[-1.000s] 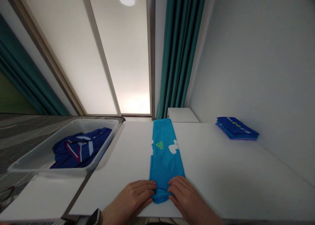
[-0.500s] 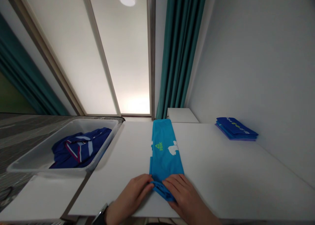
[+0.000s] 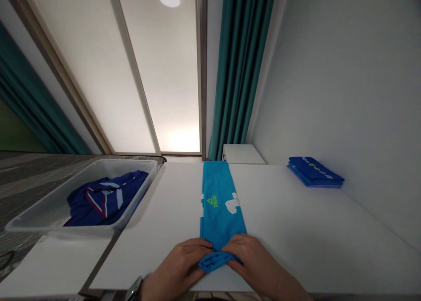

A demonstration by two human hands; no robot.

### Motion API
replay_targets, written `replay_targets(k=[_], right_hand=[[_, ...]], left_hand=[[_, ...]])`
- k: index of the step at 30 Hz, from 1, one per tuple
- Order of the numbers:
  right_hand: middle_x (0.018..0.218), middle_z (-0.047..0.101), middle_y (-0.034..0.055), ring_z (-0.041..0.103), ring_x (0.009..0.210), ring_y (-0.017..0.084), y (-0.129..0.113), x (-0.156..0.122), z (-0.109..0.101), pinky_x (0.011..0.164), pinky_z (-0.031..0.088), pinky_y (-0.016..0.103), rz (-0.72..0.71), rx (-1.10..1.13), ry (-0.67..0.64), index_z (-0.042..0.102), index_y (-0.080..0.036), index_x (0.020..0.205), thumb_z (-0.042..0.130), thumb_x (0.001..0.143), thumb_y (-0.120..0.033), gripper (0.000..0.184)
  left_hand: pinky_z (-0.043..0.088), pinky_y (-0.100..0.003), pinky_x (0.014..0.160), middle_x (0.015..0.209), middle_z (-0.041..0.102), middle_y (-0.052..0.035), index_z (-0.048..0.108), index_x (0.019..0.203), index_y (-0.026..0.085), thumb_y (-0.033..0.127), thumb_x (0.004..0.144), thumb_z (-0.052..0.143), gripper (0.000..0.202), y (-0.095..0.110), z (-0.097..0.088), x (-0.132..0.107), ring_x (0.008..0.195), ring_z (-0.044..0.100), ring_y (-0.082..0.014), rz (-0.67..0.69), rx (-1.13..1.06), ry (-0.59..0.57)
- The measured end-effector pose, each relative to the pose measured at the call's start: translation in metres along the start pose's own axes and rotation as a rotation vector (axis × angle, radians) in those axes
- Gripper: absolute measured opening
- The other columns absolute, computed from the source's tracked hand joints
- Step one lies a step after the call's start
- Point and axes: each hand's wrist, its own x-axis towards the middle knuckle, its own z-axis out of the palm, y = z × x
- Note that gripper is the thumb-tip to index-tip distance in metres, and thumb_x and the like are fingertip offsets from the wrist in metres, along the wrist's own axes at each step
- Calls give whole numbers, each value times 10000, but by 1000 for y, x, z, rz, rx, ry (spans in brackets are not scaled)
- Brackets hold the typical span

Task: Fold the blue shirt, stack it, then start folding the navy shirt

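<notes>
A light-blue garment (image 3: 221, 222), folded into a long strip with a green logo and white print, lies on the white table. Its near end is gathered into a small roll. My left hand (image 3: 184, 260) grips the left side of the rolled end, fingers on top and thumb below. On the right side, my right hand (image 3: 251, 259) pinches the same roll, with the fingers curled over it. The far part of the strip lies flat and reaches the table's back edge.
A clear plastic bin (image 3: 39, 220) at the left holds a dark-blue garment (image 3: 105, 198) with red and white stripes. Folded blue garments (image 3: 314, 173) are stacked at the right by the wall. A white cabinet (image 3: 242, 154) stands behind the white table (image 3: 296, 239).
The near end of the light-blue garment is now lifted and its rolled edge turned toward me. Both hands have shifted slightly, with the right hand moving a little to the right.
</notes>
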Motion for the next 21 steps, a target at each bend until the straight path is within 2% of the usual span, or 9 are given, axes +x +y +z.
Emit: replay_targets(k=[3,6,9,12,15,18,21], right_hand=[[961,725,1,634,910,180,-4,0,-15,806,402,250,9,56,-102,712,-255,960,558,939,-350,182],[933,716,11,625,878,181,-2,5,-29,756,392,245,5,93,-168,700,-232,953,554,932,-370,201],[890,694,14,604,805,164,4,17,-42,713,385,238,-30,136,-221,685,-204,957,561,915,-352,198],[832,667,0,572,739,148,11,34,-51,684,384,234,-35,182,-273,681,-187,910,569,897,-335,186],[835,652,-5,570,756,153,19,52,-60,674,397,238,-6,234,-308,672,-182,866,569,890,-372,217],[879,654,4,586,791,168,26,69,-69,681,422,253,14,273,-322,662,-182,869,537,902,-428,278],[947,665,19,601,843,187,32,86,-80,709,443,272,10,264,-316,662,-186,921,517,912,-423,278]], left_hand=[[459,-247,970,1057,726,-35,679,1124,259,300,972,487,249,13,-4,5,1015,652,-161,-37,-110,-10],[481,-218,820,927,728,-28,714,995,221,354,974,469,280,16,-4,8,855,657,-157,-163,-235,-9],[429,-204,663,740,669,-2,699,856,172,423,953,478,349,10,-2,11,677,569,-131,-327,-281,43],[336,-206,547,582,521,33,639,757,145,512,918,483,430,1,-2,18,554,411,-101,-452,-355,96],[357,-226,579,626,524,22,615,767,145,585,907,439,495,-7,-8,28,593,423,-117,-452,-493,102],[406,-262,653,714,593,-16,619,788,148,616,915,389,537,-15,-17,37,683,506,-156,-439,-489,193],[436,-289,707,774,651,-34,626,1039,155,597,929,386,514,-27,-25,41,757,584,-187,-468,-475,280]])
